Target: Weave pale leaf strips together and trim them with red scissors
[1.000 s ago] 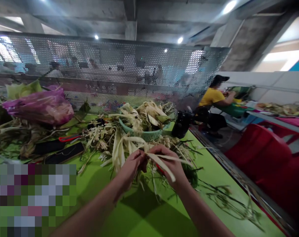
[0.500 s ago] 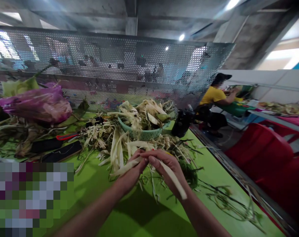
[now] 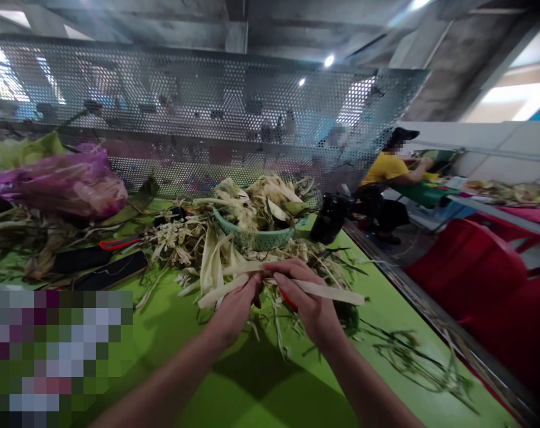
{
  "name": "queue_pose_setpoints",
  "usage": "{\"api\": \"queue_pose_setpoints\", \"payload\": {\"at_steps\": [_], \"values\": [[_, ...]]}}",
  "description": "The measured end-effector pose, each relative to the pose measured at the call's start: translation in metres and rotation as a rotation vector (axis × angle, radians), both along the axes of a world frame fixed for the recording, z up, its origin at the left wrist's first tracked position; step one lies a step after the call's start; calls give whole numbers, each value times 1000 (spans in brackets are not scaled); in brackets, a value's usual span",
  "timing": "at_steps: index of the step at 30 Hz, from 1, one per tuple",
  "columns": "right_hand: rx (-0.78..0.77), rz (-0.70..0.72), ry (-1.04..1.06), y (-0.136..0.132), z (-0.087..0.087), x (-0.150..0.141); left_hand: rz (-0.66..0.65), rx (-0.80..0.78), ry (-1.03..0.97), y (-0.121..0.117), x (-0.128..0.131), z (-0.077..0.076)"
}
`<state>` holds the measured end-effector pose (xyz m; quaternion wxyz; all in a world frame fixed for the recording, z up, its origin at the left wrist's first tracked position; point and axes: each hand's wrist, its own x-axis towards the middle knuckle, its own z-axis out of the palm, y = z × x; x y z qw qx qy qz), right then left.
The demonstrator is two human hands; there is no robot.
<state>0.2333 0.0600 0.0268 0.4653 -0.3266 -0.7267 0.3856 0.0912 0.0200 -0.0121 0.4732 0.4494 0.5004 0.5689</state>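
My left hand [image 3: 233, 307] and my right hand [image 3: 309, 299] meet over a green table [image 3: 252, 386], both pinched on a pale palm leaf strip [image 3: 327, 291] that runs across them from left to right. A red object, partly hidden, shows under my right palm. Just beyond my fingers lies a heap of pale leaf strips and scraps [image 3: 207, 255]. Behind it stands a teal basket [image 3: 256, 239] piled with more leaf pieces.
A purple plastic bag [image 3: 65, 184] and leaf stalks lie at the left, with red-handled scissors [image 3: 118, 242] and dark phones [image 3: 113, 270] near them. A perforated metal screen [image 3: 198, 119] closes the far side. A person in yellow [image 3: 385, 172] sits at the right, past red chairs [image 3: 466, 267].
The strip in my hands has swung from hanging down over my right wrist to lying nearly level, pointing right. The view has shifted slightly down.
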Motion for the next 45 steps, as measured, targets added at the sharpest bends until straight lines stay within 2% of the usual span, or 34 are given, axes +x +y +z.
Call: {"api": "queue_pose_setpoints", "payload": {"at_steps": [3,7,11,17,20,25,29,34,40,45], "values": [[18,2,-72,-1,0,-1,-34,-8,51,0,2,5],[26,27,-85,1,-3,0,-31,-12,-5,3,4,8],[-30,0,-9,4,-3,2,-45,-45,-32,3,3,6],[-93,-17,-46,4,-7,-2,-43,-46,-99,4,1,1],[-16,-79,-90,1,-11,-4,0,-47,-117,5,1,0],[188,-56,-142,-4,-11,-4,32,-27,-195,8,-1,-1],[300,-173,-187,-5,-9,-3,3,-26,-329,12,-5,-1],[217,-157,-169,-5,-12,-3,-25,-60,-511,14,-5,0],[129,-141,-78,-3,-17,-4,42,-137,-639,13,-5,7],[88,-180,-52,-1,-16,-4,-63,-95,-606,11,-6,12]]}}
